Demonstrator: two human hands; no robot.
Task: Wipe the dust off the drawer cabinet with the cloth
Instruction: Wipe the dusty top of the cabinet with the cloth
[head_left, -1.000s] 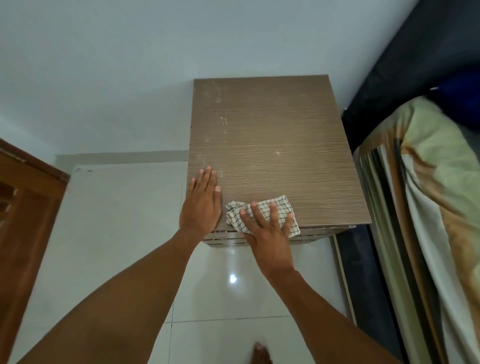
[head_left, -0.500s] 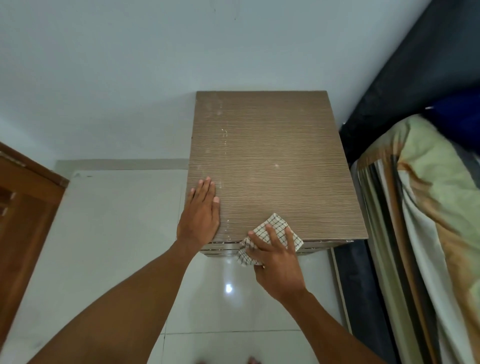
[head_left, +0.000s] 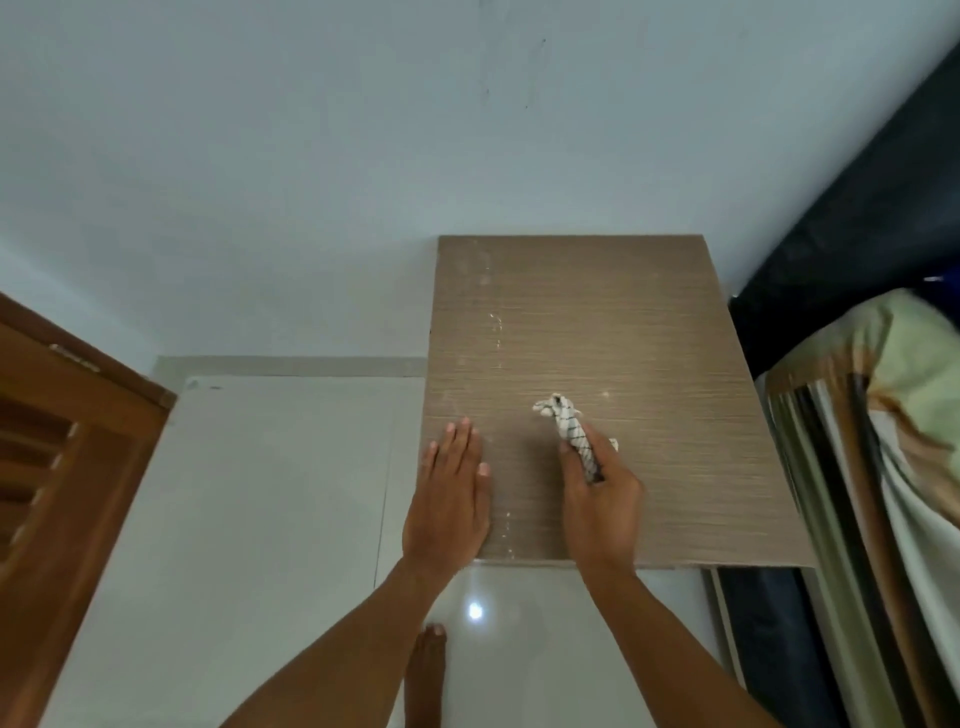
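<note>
The brown wood-grain top of the drawer cabinet (head_left: 623, 332) fills the middle of the head view, with pale dust specks along its left part. My left hand (head_left: 449, 499) lies flat, fingers straight, on the near left corner of the top. My right hand (head_left: 600, 493) grips the white checked cloth (head_left: 566, 423), which is bunched into a roll and sticks out ahead of my fingers over the middle of the top. The cabinet's front and drawers are hidden below its edge.
A bed with a striped, green-and-brown cover (head_left: 878, 467) stands close on the right. A dark panel (head_left: 852, 208) rises behind it. A wooden door (head_left: 67, 467) is at the left. Glossy white floor tiles (head_left: 270, 493) and a bare foot (head_left: 428, 670) lie below.
My right hand has gone from the front edge forward over the top, and the cloth is now bunched in its grip instead of spread. The left hand stays flat at the left corner.
</note>
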